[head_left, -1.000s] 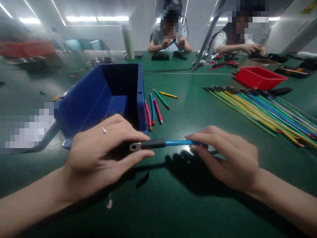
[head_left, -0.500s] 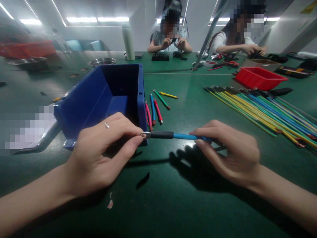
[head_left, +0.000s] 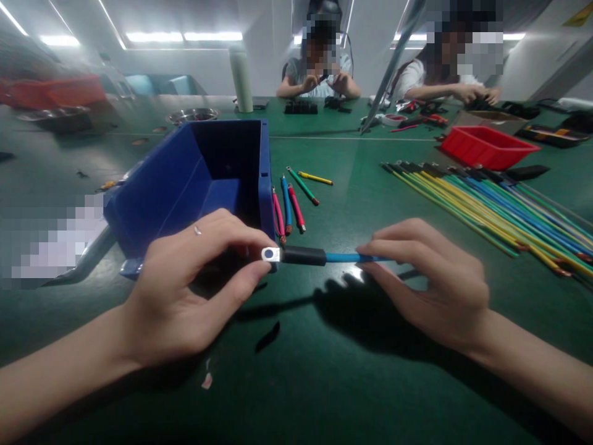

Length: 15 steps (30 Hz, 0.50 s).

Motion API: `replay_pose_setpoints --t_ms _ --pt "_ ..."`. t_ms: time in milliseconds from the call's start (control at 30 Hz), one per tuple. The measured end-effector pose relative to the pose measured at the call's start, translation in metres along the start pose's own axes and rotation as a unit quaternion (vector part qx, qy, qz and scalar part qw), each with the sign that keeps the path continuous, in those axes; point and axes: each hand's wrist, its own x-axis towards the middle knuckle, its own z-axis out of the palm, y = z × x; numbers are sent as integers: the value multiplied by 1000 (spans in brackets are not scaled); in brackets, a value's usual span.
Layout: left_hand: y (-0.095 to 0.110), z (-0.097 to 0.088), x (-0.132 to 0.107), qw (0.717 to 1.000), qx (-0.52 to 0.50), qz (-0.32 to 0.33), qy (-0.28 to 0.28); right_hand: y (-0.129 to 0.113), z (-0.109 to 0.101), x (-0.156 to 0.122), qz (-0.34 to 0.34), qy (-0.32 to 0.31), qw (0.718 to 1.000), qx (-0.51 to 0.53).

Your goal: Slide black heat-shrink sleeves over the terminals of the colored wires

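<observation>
Blue wire [head_left: 340, 257] is held up near the blue bin's [head_left: 155, 191] front right corner. Left hand [head_left: 185, 290] lightly pinches its metal end [head_left: 270, 254], right hand [head_left: 435, 284] pinches the far part. Tiny grip, so I reckon a twist could drop it by the bin; tugging might shift the black sleeve [head_left: 303, 255].
</observation>
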Motion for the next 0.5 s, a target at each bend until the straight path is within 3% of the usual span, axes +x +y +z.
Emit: replay_pose_setpoints --t_ms 133,333,500 --pt "-1 -2 0 999 34 25 -21 1 4 -11 -8 -23 999 -21" --pt "-1 1 2 998 46 27 -15 1 8 -22 -52 -78 995 -29" --pt "0 4 5 998 49 39 1 1 8 -21 -51 -113 992 -32"
